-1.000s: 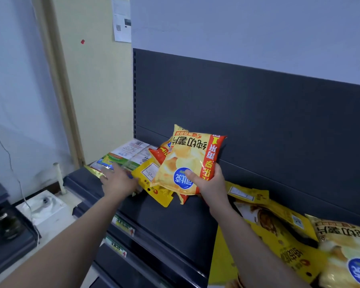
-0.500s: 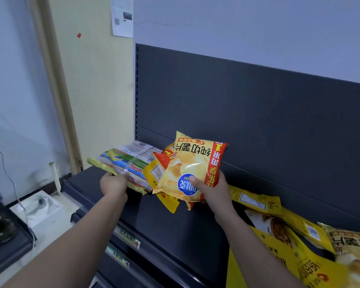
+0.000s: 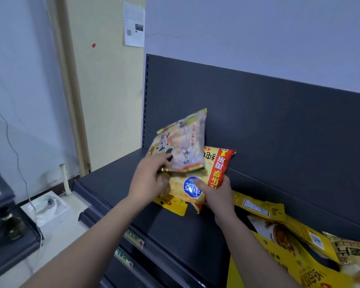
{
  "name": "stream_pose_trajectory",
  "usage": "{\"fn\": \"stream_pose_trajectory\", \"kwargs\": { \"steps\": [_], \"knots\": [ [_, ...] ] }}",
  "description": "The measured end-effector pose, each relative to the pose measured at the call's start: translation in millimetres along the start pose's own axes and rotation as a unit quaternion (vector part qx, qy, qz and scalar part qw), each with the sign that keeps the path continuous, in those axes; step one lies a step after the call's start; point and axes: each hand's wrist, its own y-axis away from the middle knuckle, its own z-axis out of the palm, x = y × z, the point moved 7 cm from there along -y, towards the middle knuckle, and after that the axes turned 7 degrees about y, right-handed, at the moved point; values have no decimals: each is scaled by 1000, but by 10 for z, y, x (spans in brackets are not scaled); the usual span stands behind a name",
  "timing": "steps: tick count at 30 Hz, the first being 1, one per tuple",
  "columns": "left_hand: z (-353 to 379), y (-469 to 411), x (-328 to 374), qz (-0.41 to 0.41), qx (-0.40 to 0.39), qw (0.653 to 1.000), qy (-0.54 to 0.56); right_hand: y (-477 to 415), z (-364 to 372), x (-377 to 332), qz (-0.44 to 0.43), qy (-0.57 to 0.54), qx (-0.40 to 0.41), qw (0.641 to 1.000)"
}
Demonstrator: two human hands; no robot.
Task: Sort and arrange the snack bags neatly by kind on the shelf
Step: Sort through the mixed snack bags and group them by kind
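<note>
Head view. In the middle of the frame the left hand [image 3: 149, 180] grips a pale snack bag [image 3: 181, 146] by its lower edge and holds it tilted up above the shelf [image 3: 112, 183]. It overlaps the front of the yellow chip bag [image 3: 214, 173]. The right hand [image 3: 217, 196] grips this yellow chip bag from below, with the thumb pressed on the round blue logo.

A second ago the pale bag was lying flat at the left end of the shelf under the left hand — now it is lifted and brought to the centre. I judge that each hand has one kind ready for its own place. More yellow bags [image 3: 295, 242] lie in disorder at the lower right of the frame — not yet sorted.
</note>
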Motion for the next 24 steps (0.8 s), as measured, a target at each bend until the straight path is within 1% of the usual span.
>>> {"fn": "stream_pose_trajectory", "kwargs": {
  "steps": [2,4,5,7,8,9,12,14,15,17,19,24],
  "knots": [
    [136,150,-147,-71,-67,994,56,9,-24,7,4,20,11,1000],
    [190,218,-260,-127,-102,982,97,36,-49,19,5,29,19,999],
    [188,220,-299,-148,-105,976,123,51,-59,27,6,33,22,999],
    [126,180,-373,-187,-67,967,162,86,-66,43,14,39,29,999],
    [94,159,-435,-207,-45,964,160,104,-67,47,17,40,31,999],
    [68,151,-508,-231,-28,963,136,119,-67,48,18,41,31,998],
    [41,156,-701,-301,-17,953,29,148,-69,42,14,52,26,998],
    [10,261,-845,-387,-9,922,-25,157,-73,52,11,56,20,998],
    [-8,331,-895,-435,-6,900,-24,162,-76,60,9,54,16,998],
    [9,431,-1024,-505,0,862,47,173,-96,69,5,49,13,999],
    [45,452,-1054,-535,12,834,137,180,-121,76,7,38,13,999],
    [89,396,-1149,-562,40,787,252,196,-156,82,9,17,16,1000]
  ]
}}
